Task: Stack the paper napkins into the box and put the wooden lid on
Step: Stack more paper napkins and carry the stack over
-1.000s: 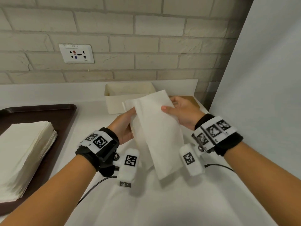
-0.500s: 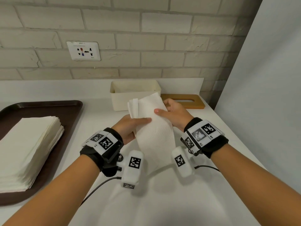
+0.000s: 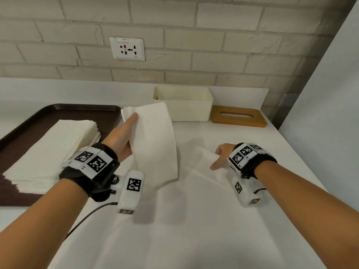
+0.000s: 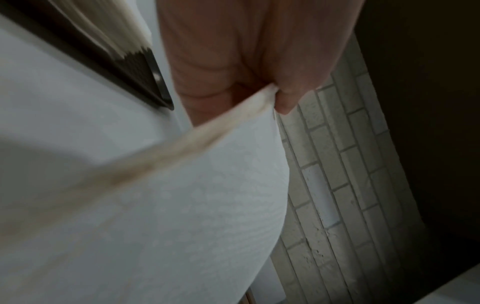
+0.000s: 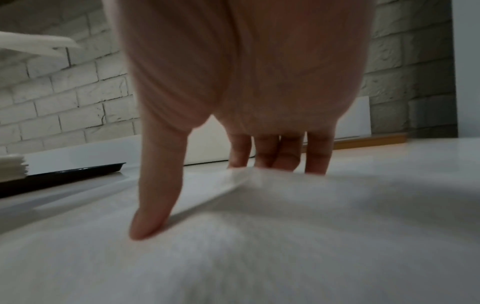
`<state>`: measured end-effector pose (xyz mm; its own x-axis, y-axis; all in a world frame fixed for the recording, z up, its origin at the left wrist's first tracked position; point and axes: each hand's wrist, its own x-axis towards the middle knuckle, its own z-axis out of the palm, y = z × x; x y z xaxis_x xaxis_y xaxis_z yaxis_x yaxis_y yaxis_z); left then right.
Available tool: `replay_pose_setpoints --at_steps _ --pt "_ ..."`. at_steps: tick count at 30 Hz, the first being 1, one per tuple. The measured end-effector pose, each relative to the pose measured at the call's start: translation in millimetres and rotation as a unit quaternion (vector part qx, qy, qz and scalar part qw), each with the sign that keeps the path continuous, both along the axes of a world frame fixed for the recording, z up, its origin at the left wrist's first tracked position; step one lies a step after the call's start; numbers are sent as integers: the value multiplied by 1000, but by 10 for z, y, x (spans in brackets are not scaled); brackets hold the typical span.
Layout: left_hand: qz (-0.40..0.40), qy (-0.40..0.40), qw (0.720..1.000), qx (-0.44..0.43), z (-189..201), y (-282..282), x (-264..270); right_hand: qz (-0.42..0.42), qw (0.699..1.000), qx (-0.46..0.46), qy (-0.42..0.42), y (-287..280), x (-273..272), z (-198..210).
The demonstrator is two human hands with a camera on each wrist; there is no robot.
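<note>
A white counter (image 3: 194, 230) runs along a pale brick wall (image 3: 194, 35). At its left sits a dark brown tray (image 3: 58, 111) bearing a thick stack of napkins (image 3: 48, 150), squared up and lying flat. At the back, against the low white upstand, stands the cream box (image 3: 186, 107), open at the top; I cannot see into it from here. Just to the right of it, touching or nearly so, the wooden lid (image 3: 238, 118) lies flat on the counter with its slot facing up. A white socket plate (image 3: 127, 48) is set in the wall above the tray's far end.

The left hand (image 3: 124, 136) is raised over the counter between tray and box, thumb and fingers pinched on the top edge of a small bunch of napkins (image 3: 155, 144) that hangs down and curves, its lower end close to the counter. The right hand (image 3: 221, 156) is low on the counter, well in front of the lid, fingers spread and nearly straight, tips pressing on a single loose napkin (image 3: 206, 167) lying there, one edge of it lifted slightly; it grips nothing.
</note>
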<state>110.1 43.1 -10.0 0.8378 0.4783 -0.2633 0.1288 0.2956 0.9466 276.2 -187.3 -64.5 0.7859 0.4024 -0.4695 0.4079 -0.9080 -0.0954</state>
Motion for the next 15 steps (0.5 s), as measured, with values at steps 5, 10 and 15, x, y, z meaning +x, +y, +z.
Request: replay_pose_setpoints --at_steps 5,10,15 --pt "9 16 999 31 5 1 -108 -26 985 151 75 16 -14 144" --pt "6 11 1000 4 36 -160 -17 -109 791 558 226 5 -325 695" --pt "-83 -27 996 -25 128 -544 173 -90 756 591 266 -60 -546 931"
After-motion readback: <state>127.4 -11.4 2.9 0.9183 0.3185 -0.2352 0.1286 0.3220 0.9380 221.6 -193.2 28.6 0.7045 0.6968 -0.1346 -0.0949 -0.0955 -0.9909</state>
